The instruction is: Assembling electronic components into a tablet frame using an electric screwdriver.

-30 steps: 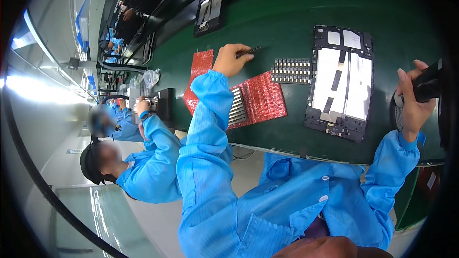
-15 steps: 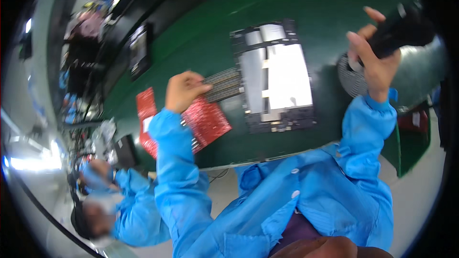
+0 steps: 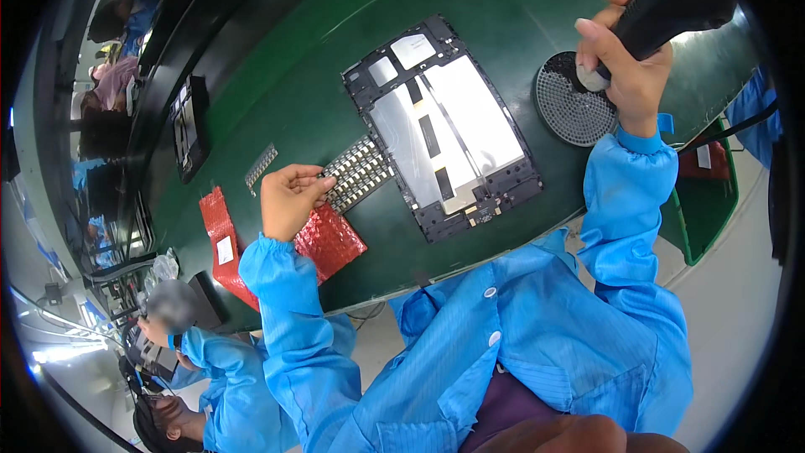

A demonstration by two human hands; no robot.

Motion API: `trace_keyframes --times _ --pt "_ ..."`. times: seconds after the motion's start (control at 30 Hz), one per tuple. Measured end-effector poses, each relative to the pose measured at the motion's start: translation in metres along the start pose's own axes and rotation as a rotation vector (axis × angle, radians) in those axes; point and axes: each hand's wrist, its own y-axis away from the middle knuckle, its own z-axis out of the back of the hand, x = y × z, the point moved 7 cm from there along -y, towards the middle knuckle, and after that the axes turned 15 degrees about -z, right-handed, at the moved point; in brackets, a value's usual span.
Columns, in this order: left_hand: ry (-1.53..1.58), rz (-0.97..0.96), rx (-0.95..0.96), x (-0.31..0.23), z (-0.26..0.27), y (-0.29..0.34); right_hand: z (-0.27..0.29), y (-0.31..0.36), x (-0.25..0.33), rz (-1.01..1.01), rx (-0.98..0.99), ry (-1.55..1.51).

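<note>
My left hand (image 3: pixel 291 200) has its thumb and fingertips pressed together at the left end of a flat sheet with rows of small metallic parts (image 3: pixel 360 173). Whatever is between those fingertips is too small to make out. Beside the sheet lies a black device frame (image 3: pixel 480 211) with silvery and white panels, probably an opened tablet or screen housing. At the right, my right hand (image 3: pixel 633 67) is wrapped around a thick black handheld tool (image 3: pixel 671 10), raised above the table. Below its fingers sits a round dark tray with a grid of small holes (image 3: pixel 572 107), partly covered.
Red bubble wrap (image 3: pixel 335 245) lies under my left forearm, with another red piece (image 3: pixel 220 231) farther left. A small strip of parts (image 3: pixel 261 168) and a black panel (image 3: pixel 189 130) lie beyond. A co-worker in blue (image 3: pixel 239 377) sits at left. A green bin (image 3: pixel 713 218) stands at right.
The whole view has turned and shifted. My left thumb and fingers have come together at the sheet's end. My right hand still holds the black tool, now nearer the round tray.
</note>
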Motion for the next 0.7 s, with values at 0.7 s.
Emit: trace_keyframes --times 0.7 --pt "-0.211 -1.117 0.157 -0.105 -0.146 0.082 -0.016 -0.009 -0.015 -0.016 0.042 0.053"
